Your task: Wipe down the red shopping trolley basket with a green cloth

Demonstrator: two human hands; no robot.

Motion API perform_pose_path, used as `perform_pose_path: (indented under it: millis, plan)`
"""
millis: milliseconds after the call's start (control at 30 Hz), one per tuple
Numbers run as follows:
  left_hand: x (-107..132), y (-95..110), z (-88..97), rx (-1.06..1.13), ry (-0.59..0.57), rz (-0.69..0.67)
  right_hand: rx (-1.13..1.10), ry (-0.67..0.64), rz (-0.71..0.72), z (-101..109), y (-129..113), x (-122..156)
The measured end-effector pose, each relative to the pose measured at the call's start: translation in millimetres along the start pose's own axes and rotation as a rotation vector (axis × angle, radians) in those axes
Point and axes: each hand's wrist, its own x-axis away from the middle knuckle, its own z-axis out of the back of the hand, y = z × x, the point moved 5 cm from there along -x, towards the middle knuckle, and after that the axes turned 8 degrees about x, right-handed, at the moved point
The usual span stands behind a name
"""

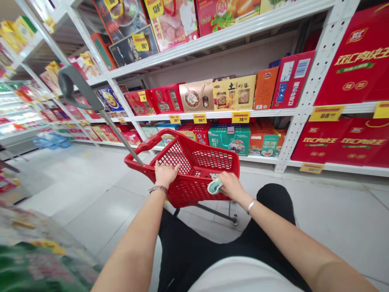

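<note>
A small red shopping cart with a perforated plastic basket stands in front of my knees. My left hand grips its near rim toward the left end, fingers curled over the edge. At the right end of that same side, my right hand is closed around a folded cloth, pale green and white, which rests against the rim. Part of the cloth is hidden by the fingers. The inside of the basket is partly visible through its open top. A grey rod with a looped grip slants up from the cart's left end.
White shelving runs behind the cart, stacked with boxed foods and yellow price tags. Large red boxes fill the right bays. Grey floor tiles extend left. Blurred green packages sit close at the lower left.
</note>
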Motion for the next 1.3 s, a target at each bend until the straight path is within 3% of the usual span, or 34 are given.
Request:
perform_pose_path:
  millis: [133,367,467,600,867,967,1133,1300]
  plan:
    - [8.8,-7.1,-0.4,-0.003,-0.001,0.005,0.045,-0.073,0.002,13.1,-39.1,-5.2]
    - [30.4,-2.9,9.6,0.097,0.106,-0.056,0.015,-0.053,0.188,27.4,-139.1,-55.8]
    - [34.6,-6.5,10.2,0.147,0.127,-0.058,0.008,-0.053,0.216,25.1,-154.2,-60.5]
    - [33.9,-12.2,8.4,0.146,0.111,-0.059,0.021,-0.070,0.170,18.3,-128.3,-37.8]
    - [27.4,-8.1,7.7,0.153,0.123,-0.036,0.009,-0.098,0.003,6.7,-6.7,40.0]
    - [25.1,-2.0,8.9,0.175,0.137,-0.016,-0.021,-0.049,0.003,5.3,21.3,50.4]
    - [23.2,6.0,8.6,0.242,0.135,0.022,0.076,-0.066,-0.048,8.6,22.8,39.6]
    - [30.0,9.8,9.8,0.217,0.226,0.050,0.083,-0.055,-0.010,16.7,-18.4,13.7]
